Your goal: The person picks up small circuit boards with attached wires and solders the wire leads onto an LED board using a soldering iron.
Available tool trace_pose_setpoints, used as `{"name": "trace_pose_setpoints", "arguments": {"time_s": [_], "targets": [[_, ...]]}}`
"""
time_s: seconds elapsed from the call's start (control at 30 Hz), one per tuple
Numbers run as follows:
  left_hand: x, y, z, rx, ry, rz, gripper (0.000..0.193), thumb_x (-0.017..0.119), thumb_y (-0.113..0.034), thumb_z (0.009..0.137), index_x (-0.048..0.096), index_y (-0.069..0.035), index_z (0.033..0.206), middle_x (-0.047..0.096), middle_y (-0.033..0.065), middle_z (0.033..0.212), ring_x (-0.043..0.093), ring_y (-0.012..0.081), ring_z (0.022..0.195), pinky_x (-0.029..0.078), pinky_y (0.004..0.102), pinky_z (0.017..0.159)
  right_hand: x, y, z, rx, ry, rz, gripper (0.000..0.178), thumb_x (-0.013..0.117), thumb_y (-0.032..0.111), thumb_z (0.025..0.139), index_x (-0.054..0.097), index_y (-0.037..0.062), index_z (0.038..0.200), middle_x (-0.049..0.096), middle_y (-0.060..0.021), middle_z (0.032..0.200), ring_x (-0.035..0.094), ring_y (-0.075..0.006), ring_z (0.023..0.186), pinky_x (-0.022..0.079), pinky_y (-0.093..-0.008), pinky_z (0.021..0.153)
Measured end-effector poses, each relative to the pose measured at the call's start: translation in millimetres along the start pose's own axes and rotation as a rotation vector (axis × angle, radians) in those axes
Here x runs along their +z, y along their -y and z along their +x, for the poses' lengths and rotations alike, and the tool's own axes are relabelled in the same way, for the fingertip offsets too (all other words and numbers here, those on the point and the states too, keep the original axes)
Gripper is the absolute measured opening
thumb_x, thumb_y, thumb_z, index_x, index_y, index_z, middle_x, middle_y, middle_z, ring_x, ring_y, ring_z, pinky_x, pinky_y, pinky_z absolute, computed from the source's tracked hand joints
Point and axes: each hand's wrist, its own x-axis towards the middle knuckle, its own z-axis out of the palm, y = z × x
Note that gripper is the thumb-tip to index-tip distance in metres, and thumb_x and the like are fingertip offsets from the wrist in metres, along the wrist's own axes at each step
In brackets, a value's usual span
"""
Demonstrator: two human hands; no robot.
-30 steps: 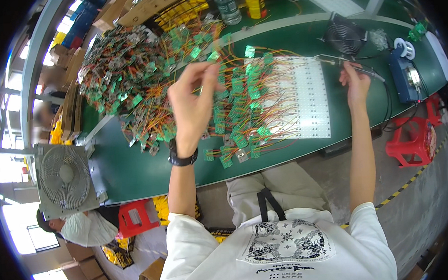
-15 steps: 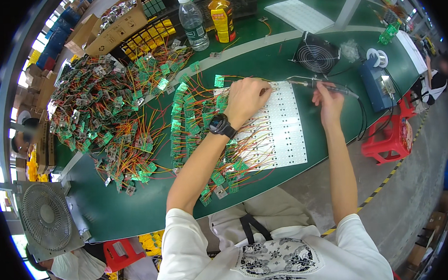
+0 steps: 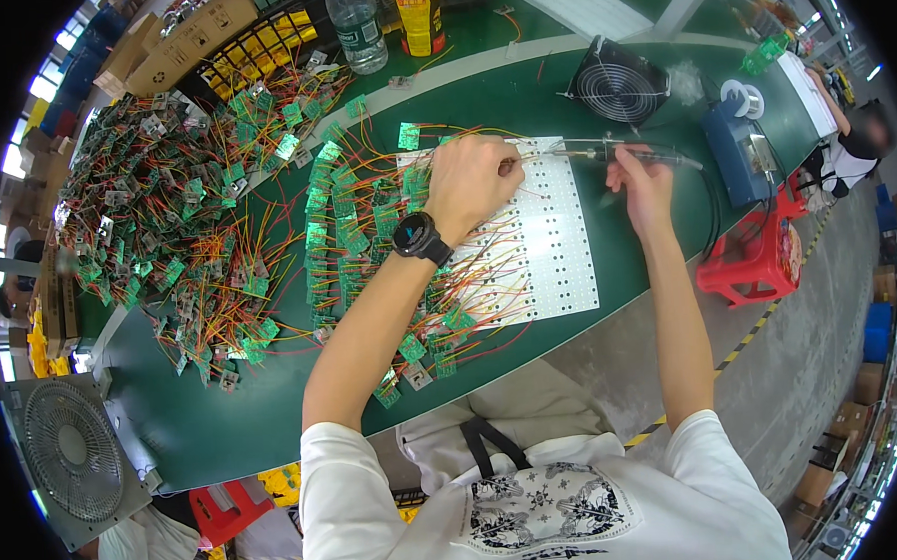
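My left hand (image 3: pixel 472 177), with a black watch on the wrist, is closed in a pinch at the far edge of a white perforated panel (image 3: pixel 568 265). Thin wire ends (image 3: pixel 531 156) come out by its fingertips. My right hand (image 3: pixel 645 186) grips a soldering iron (image 3: pixel 663 156) from the right, its tip pointing left close to those wire ends. Rows of small green circuit boards (image 3: pixel 318 236) lie left of the panel, their red and yellow wires (image 3: pixel 489 283) reaching across it. My left forearm hides some of the boards.
A large heap of wired circuit boards (image 3: pixel 145 213) covers the table's left. Behind stand a water bottle (image 3: pixel 357 29) and a yellow-labelled bottle (image 3: pixel 419 21). A black fan (image 3: pixel 620 82), a solder spool (image 3: pixel 742 99) and a blue soldering station (image 3: pixel 738 152) stand right. A red stool (image 3: pixel 753 262) is beside the table.
The whole view has shifted, so the table and its things appear farther left and up. Both hands keep nearly the same places over the panel, still holding the wire and the soldering iron.
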Motion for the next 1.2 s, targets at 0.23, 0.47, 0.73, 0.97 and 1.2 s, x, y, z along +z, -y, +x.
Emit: {"name": "trace_pose_setpoints", "arguments": {"time_s": [0.23, 0.47, 0.73, 0.97, 1.2], "targets": [[1.1, 0.6, -0.5, -0.020, 0.014, 0.001, 0.011, 0.065, -0.015, 0.072, 0.071, -0.006, 0.070, 0.065, 0.0076, 0.066, 0.061, 0.0279, 0.057, 0.048, 0.0363, 0.054, 3.7, 3.2, -2.7, -0.017, 0.019, -0.050, 0.020, 0.067, 0.010, 0.087, 0.062, -0.0065, 0.098, 0.064, -0.0108, 0.074, 0.060, -0.0155, 0.058, 0.045, -0.0242, 0.052], [1.9, 0.3, -0.8, -0.020, 0.014, 0.007, 0.011, 0.065, -0.015, 0.071, 0.071, -0.006, 0.070, 0.065, 0.0074, 0.065, 0.061, 0.0279, 0.056, 0.048, 0.0364, 0.054, 2.0, 1.3, -2.5, -0.017, 0.032, -0.067, 0.020, 0.067, 0.010, 0.087, 0.062, -0.0065, 0.097, 0.064, -0.0108, 0.075, 0.060, -0.0158, 0.059, 0.045, -0.0247, 0.053], [1.5, 1.9, -1.5, -0.005, 0.024, 0.012, 0.011, 0.065, -0.016, 0.071, 0.071, -0.007, 0.070, 0.064, 0.0068, 0.065, 0.061, 0.0273, 0.057, 0.048, 0.0363, 0.054, 2.1, -0.8, -1.9, -0.039, 0.047, -0.088, 0.019, 0.067, 0.009, 0.087, 0.062, -0.0068, 0.097, 0.064, -0.0111, 0.074, 0.061, -0.0158, 0.059, 0.045, -0.0248, 0.053], [1.5, 2.1, -1.8, 0.001, 0.021, 0.020, 0.011, 0.065, -0.016, 0.071, 0.071, -0.007, 0.071, 0.064, 0.0070, 0.065, 0.061, 0.0271, 0.057, 0.048, 0.0365, 0.054, 1.7, -1.5, -2.3, -0.035, 0.026, -0.104, 0.019, 0.066, 0.008, 0.087, 0.062, -0.0070, 0.097, 0.064, -0.0111, 0.074, 0.060, -0.0156, 0.058, 0.045, -0.0246, 0.052], [1.1, 1.3, -0.6, -0.015, 0.064, 0.026, 0.012, 0.065, -0.018, 0.074, 0.071, -0.007, 0.074, 0.065, 0.0073, 0.068, 0.061, 0.0268, 0.058, 0.048, 0.0370, 0.055, -2.5, -0.7, -1.3, -0.032, -0.033, 0.011, 0.018, 0.066, 0.007, 0.086, 0.062, -0.0069, 0.097, 0.064, -0.0117, 0.073, 0.060, -0.0162, 0.056, 0.044, -0.0244, 0.051]]}}
